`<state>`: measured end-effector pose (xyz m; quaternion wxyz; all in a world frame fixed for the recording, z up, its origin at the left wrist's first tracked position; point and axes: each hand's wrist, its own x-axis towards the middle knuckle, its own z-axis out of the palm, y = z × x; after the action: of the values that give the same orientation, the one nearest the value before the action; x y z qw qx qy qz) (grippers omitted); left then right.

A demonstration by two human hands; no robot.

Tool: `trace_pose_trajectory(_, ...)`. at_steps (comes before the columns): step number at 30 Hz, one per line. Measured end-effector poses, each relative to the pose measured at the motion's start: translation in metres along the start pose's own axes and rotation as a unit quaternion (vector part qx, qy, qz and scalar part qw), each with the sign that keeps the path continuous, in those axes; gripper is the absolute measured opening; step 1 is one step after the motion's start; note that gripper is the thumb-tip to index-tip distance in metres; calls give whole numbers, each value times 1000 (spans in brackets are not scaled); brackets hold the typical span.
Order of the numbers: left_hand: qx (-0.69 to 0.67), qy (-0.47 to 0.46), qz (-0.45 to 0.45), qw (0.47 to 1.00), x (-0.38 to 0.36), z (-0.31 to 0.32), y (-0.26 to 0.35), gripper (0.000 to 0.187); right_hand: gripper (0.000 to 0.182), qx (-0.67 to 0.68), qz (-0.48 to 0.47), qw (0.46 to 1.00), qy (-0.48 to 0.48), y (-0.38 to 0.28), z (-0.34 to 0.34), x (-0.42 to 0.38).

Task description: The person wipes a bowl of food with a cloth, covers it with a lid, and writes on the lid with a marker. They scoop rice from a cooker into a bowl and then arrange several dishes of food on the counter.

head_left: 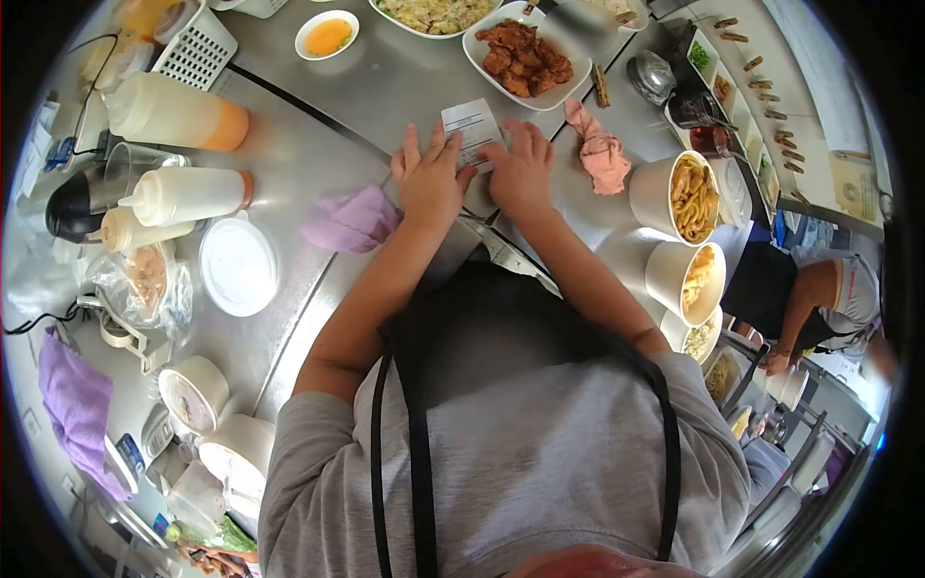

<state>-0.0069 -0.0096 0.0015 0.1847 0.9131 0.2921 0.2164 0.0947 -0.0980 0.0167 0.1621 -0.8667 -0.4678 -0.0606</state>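
A white printed paper slip (469, 120) lies on the steel counter in front of me, its lower part between my two hands. My left hand (431, 183) rests at its left edge, fingers stretched and spread. At the right edge, my right hand (521, 173) lies with fingers apart and the thumb side touching the paper. Just left of my left forearm sits a crumpled purple cloth (354, 220). A crumpled pink cloth (599, 151) is to the right of my right hand. Beyond the slip stands a white dish of fried brown pieces (525, 60).
Squeeze bottles (188, 197) and a white lid (238, 265) are on the left. Paper tubs of noodles (689, 199) and fries (696, 279) line the right. A small bowl of orange sauce (328, 37) stands at the back. Another person (829, 299) works at far right.
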Motion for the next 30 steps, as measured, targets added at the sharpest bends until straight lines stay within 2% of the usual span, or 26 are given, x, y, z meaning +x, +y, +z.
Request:
trace_pose_trajectory(2, -2, -3, -2, 1000, 1, 0, 0, 44, 14, -26, -4, 1000, 16, -2, 6, -1)
trace_pose_trajectory(5, 6, -6, 4, 1000, 2, -5, 1, 42, 14, -56, 10, 996, 71, 42, -2, 4)
trace_pose_trajectory(7, 16, -33, -6, 999, 2, -9, 7, 41, 15, -120, 111, 986, 5, 51, -41, 14)
trace_pose_trajectory(8, 28, -40, -6, 999, 3, -10, 8, 41, 15, -127, 103, 985, 50, 62, -44, 16)
trace_pose_trajectory(9, 10, -46, 37, 998, 0, -4, 2, 36, 14, -128, 95, 982, 104, 71, -45, 23)
trace_pose_trajectory(10, 16, -234, 4, 972, 6, 1, -2, 32, 16, -129, 101, 984, 73, 72, -56, 30)
trace_pose_trajectory(11, 23, -82, 108, 991, -9, 30, -21, 31, 21, -125, 122, 984, 36, 74, -58, 35)
trace_pose_trajectory(12, -62, -126, 81, 987, 2, 10, -19, 30, 22, -124, 86, 988, -9, 93, -43, 33)
trace_pose_trajectory(13, -61, -85, 92, 990, 22, -10, -19, 30, 23, -95, 130, 986, 54, 75, -55, 32)
trace_pose_trajectory(14, -25, -48, 103, 993, 62, -44, -19, 30, 22, -84, 154, 984, 13, 74, -56, 28)
trace_pose_trajectory(15, 0, -17, 107, 994, 90, -79, -13, 30, 19, -86, 124, 986, 68, 80, -43, 23)
trace_pose_trajectory(16, 15, 10, 106, 994, 111, -106, -10, 29, 17, -72, 110, 988, 79, 79, -43, 20)
trace_pose_trajectory(17, -80, 83, 124, 986, 152, -123, -23, 30, 15, -63, 95, 990, 80, 81, -45, 17)
trace_pose_trajectory(18, 39, 187, 221, 956, 189, -166, -13, 28, 15, -56, 86, 990, 98, 85, -45, 16)
trace_pose_trajectory(19, 110, 213, 212, 948, 230, -202, -11, 30, 15, -49, 78, 989, 112, 87, -44, 15)
trace_pose_trajectory(21, 102, 374, 274, 880, 298, -285, 21, 28, 16, -33, 68, 989, 130, 90, -42, 12)
trace_pose_trajectory(23, 126, 506, 288, 803, 341, -358, 57, 23, 16, -15, 60, 987, 146, 93, -38, 14)
trace_pose_trajectory(24, 119, 543, 294, 778, 364, -387, 65, 20, 15, -7, 61, 988, 144, 93, -39, 14)
trace_pose_trajectory(27, 148, 593, 199, 766, 403, -444, 77, 23, 15, 15, 62, 987, 144, 93, -45, 16)
trace_pose_trajectory(29, 136, 561, 69, 813, 419, -466, 77, 27, 15, 27, 63, 986, 150, 93, -45, 16)
trace_pose_trajectory(30, 124, 570, 62, 810, 424, -473, 78, 30, 16, 35, 63, 986, 149, 93, -44, 16)
